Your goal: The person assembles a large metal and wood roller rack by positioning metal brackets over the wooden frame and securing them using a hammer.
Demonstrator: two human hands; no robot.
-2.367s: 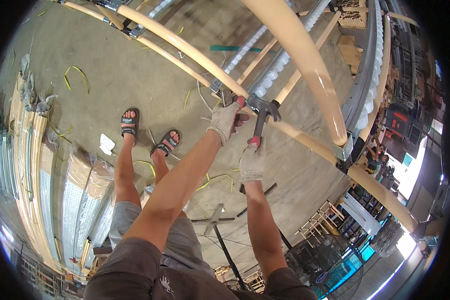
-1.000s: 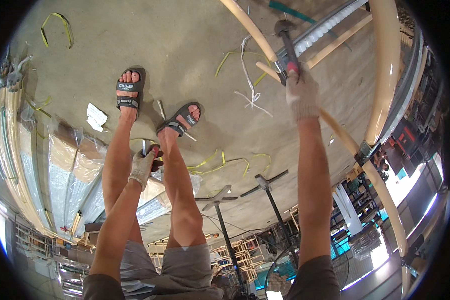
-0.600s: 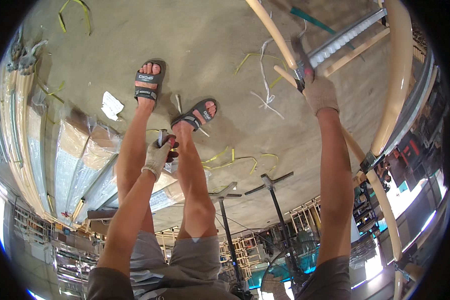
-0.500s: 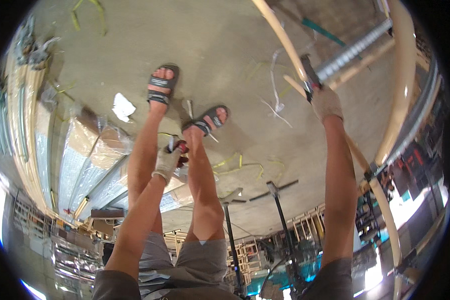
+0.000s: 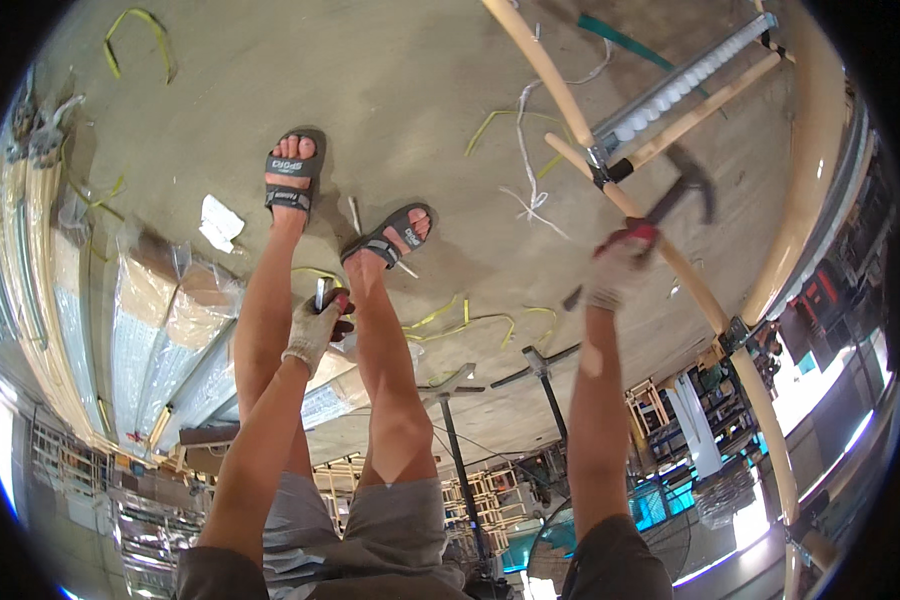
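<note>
My right hand [image 5: 625,250], in a pale work glove with dark red palm, is closed round the handle of a claw hammer [image 5: 698,187]. The hammer's dark head overlaps a tan pipe [image 5: 688,275] of a pipe frame; motion smears it slightly. A metal joint [image 5: 598,165] on this frame lies just beyond the hand, where pipes meet beside a roller track [image 5: 690,85]. My left hand [image 5: 315,330], gloved alike, hangs in front of my legs with its fingers curled. A small silvery metal piece [image 5: 320,292] sticks out of it; its kind is unclear.
Long plastic-wrapped bundles [image 5: 175,310] lie on the floor at left. Yellow straps [image 5: 470,318], white string [image 5: 530,150] and a white scrap [image 5: 220,223] are scattered on the concrete. Black stand legs [image 5: 540,370] are near me. A thick tan pipe [image 5: 805,180] curves along the right.
My right hand has drawn back from the frame's joint toward me and left, and the hammer's head has swung to the right. My left hand still holds the metal piece.
</note>
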